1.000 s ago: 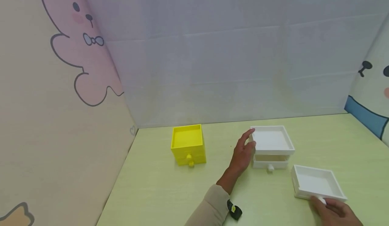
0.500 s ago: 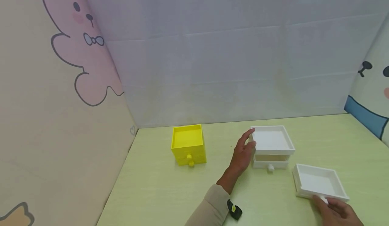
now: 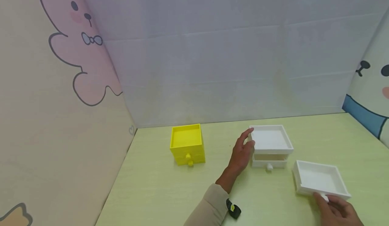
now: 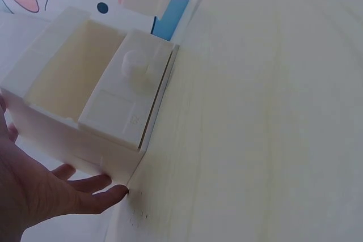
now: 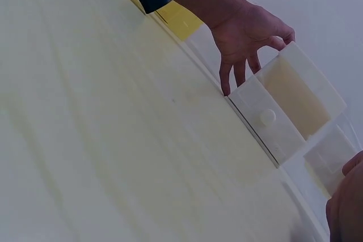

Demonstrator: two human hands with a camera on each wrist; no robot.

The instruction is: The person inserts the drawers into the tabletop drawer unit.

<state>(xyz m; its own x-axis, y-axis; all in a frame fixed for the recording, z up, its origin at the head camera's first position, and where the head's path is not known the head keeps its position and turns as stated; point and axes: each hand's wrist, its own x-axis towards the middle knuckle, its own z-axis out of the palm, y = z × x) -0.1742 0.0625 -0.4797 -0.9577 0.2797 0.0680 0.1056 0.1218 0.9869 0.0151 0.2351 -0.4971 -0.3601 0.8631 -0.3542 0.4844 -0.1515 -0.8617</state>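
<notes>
A white two-tier drawer cabinet (image 3: 271, 139) stands on the table, its upper slot (image 4: 79, 69) without a drawer. The lower drawer (image 3: 258, 164), with a round knob, sits inside. My left hand (image 3: 242, 153) rests against the cabinet's left side, fingers spread on the wall and fingertips low near the table in the left wrist view. To the right of the cabinet, my right hand (image 3: 335, 210) pinches the knob of a loose white drawer (image 3: 322, 178). That drawer has its open top upward, is slightly turned, and appears raised off the table. Most of the right hand is hidden in its own wrist view.
A yellow drawer cabinet (image 3: 186, 145) with two knobs stands to the left, its drawers pushed in. A pale curtain (image 3: 212, 67) hangs behind the table (image 3: 146, 185). Printed panels (image 3: 60, 134) rise at both sides.
My right hand has moved the loose drawer slightly right and farther back. The left hand and the white cabinet stay in place; the view has shifted a little.
</notes>
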